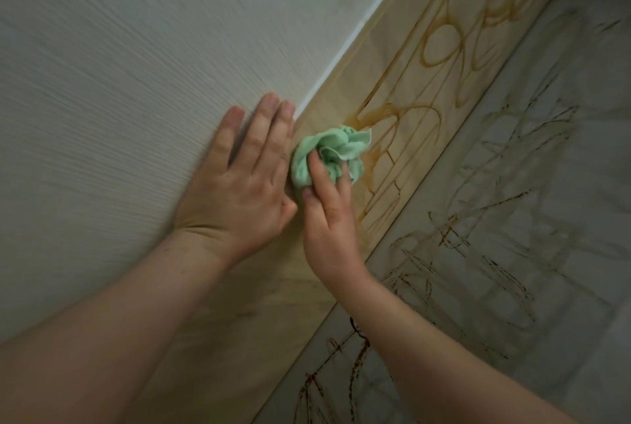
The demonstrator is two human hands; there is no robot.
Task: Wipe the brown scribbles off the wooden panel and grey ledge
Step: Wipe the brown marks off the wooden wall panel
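The brown scribbles cover the far stretch of the wooden panel, which runs as a slanted band from the near left to the far right. The loops and long strokes begin just beyond the cloth and carry on to the far end. The near stretch of the panel, under the forearms, shows only faint marks. To the right of the panel lies the grey ledge, crossed along its whole visible length by darker, drier-looking scribble lines.

A bunched green cloth sits on the panel at the near edge of the scribbled part, touching the first brown strokes. The right hand grips it from the near side, its fingers curled into the folds and pressing the wad against the wood.

The left hand lies flat, just left of the cloth, with fingers straight and slightly spread on the pale textured wall; it holds nothing. Its fingertips reach the thin white strip that divides wall from panel. Both forearms are bare.
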